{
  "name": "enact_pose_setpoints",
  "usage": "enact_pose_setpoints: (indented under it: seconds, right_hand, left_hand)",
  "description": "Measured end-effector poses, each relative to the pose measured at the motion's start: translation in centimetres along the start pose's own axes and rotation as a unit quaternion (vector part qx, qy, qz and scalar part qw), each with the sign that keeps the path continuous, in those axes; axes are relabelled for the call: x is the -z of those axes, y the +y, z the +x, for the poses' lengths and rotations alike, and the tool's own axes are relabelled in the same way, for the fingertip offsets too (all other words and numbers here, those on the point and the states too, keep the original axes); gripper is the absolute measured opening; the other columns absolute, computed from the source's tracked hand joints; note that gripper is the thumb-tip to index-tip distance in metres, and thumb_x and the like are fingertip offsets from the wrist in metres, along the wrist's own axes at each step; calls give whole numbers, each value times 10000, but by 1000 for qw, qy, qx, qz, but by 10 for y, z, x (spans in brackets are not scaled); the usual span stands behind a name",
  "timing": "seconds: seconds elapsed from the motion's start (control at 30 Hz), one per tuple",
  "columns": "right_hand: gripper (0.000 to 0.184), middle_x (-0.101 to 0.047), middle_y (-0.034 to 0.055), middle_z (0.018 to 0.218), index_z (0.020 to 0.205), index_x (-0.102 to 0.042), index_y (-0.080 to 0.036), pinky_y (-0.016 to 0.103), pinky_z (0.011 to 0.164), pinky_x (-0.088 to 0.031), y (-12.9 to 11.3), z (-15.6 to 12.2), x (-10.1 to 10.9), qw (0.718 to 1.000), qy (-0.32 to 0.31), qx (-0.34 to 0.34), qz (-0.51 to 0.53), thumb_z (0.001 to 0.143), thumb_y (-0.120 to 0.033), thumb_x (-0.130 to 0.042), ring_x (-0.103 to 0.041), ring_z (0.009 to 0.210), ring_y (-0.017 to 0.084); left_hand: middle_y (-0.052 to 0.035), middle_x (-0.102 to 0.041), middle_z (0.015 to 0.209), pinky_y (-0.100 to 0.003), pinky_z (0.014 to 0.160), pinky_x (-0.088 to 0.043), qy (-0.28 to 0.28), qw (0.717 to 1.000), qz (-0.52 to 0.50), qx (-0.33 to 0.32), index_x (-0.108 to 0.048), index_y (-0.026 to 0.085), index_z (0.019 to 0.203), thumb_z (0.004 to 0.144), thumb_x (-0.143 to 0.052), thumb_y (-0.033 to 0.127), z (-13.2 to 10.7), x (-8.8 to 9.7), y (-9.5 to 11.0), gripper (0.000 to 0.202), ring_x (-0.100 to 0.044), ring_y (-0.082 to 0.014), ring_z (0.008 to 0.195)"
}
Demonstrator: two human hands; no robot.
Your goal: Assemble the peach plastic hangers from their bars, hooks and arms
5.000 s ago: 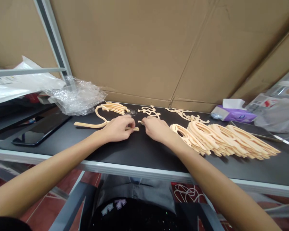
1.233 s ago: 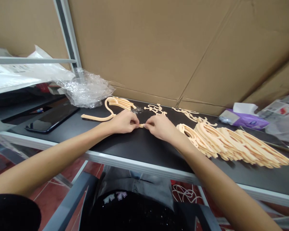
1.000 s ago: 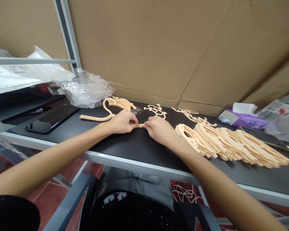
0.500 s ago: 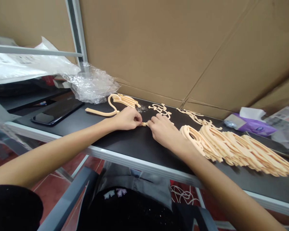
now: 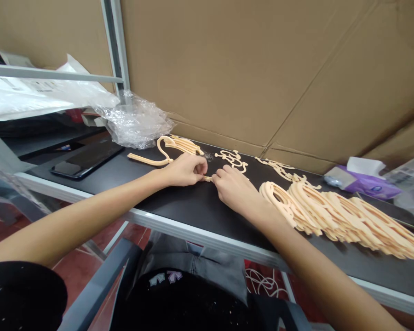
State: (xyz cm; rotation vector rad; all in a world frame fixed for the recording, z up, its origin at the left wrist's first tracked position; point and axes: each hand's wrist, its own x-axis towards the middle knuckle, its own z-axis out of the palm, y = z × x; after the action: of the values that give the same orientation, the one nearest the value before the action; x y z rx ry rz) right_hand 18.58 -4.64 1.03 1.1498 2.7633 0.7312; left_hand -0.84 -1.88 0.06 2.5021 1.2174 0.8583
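My left hand (image 5: 187, 169) is closed in a pinch at one end of a small beige plastic hanger part (image 5: 207, 178). The fingers of my right hand (image 5: 232, 185) close on its other end, so only a short stretch shows between them. Just left of my left hand lies a beige hanger arm (image 5: 146, 159) with a curved hook (image 5: 161, 146); whether it joins the held part is hidden. Behind my hands are a stack of beige strips (image 5: 184, 145) and several loose hooks (image 5: 232, 158).
Piles of beige hanger pieces (image 5: 331, 211) cover the right of the black tabletop (image 5: 179, 207), with thin pieces (image 5: 279, 168) behind them. A purple tissue pack (image 5: 369, 181) lies far right. At left are a dark phone (image 5: 86, 158) and crumpled clear plastic (image 5: 138, 122). Cardboard (image 5: 227, 69) backs the table.
The view has shifted slightly, so the tabletop things appear a little further right. Both hands keep nearly the same pose on the small hanger part.
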Motion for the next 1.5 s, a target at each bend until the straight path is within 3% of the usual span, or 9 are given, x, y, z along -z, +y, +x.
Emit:
enact_pose_setpoints:
  seconds: [0.37,0.53,0.67,0.9,1.07,1.17,1.3,1.4,1.5]
  right_hand:
    - [383,-666,145,981,973,-739,-115,363,878,-387,8,2,-7,991,25,-44,123,1015,-188,-365,-532,1016,261]
    - [359,-694,140,1101,1084,-733,-123,318,925,-420,21,6,-12,953,22,-74,293,1023,-243,-400,-603,1035,216]
    - [372,-679,131,1290,1259,-672,-143,304,1004,-414,31,7,-12,915,62,-119,380,1009,-238,-414,-607,1188,206]
    - [371,-721,129,1211,1160,-720,-154,332,1009,-421,48,3,-3,912,137,-202,329,993,-236,-400,-636,1145,233]
    - [385,-745,129,1130,1076,-754,-151,342,939,-456,91,-4,14,901,167,-277,289,976,-257,-397,-663,1052,247]
    - [385,-738,170,1121,1066,-761,-128,377,919,-467,134,-7,8,907,116,-336,226,941,-247,-417,-665,1047,285]
    - [365,-714,219,1153,1117,-754,-116,402,880,-491,187,-12,-24,910,-67,-386,135,857,-198,-511,-679,1041,317]
    - [378,-708,229,1164,1133,-752,-91,368,860,-499,207,-17,-53,908,-174,-360,128,822,-180,-556,-691,1015,288]
    - [362,-726,211,1123,1109,-762,-101,365,837,-509,212,-22,-74,895,-235,-360,120,802,-186,-590,-704,975,279]
  left_hand:
    - [6,-676,653,-201,572,-397,0,999,25,-23,-698,149,756,772,-632,127,1,0,0,71,-573,-105,576]
    - [0,-690,676,-203,598,-422,9,1000,12,-11,-702,151,791,816,-628,201,2,-2,2,92,-590,-112,601]
    - [-27,-721,746,-224,649,-447,6,999,35,-22,-720,151,836,842,-578,199,3,-5,3,150,-634,-138,668]
    - [-39,-734,816,-252,693,-460,-9,996,80,-26,-728,175,859,838,-583,233,1,-5,3,157,-654,-172,744]
    - [-41,-735,845,-283,701,-458,-4,990,144,-7,-724,194,817,742,-591,166,1,-2,6,155,-658,-214,801]
    - [-37,-744,848,-280,705,-469,-12,991,130,3,-735,196,830,743,-579,140,2,-3,7,188,-667,-211,799]
    - [-50,-765,933,-272,788,-496,-19,997,74,-27,-761,179,922,787,-567,110,1,-5,7,246,-688,-194,854]
    - [-53,-768,957,-257,798,-505,-41,997,43,-57,-766,166,967,778,-565,72,0,-6,9,292,-695,-180,856]
    - [-53,-764,988,-240,796,-510,-50,994,34,-91,-761,165,996,783,-547,49,-1,-7,9,324,-693,-167,875]
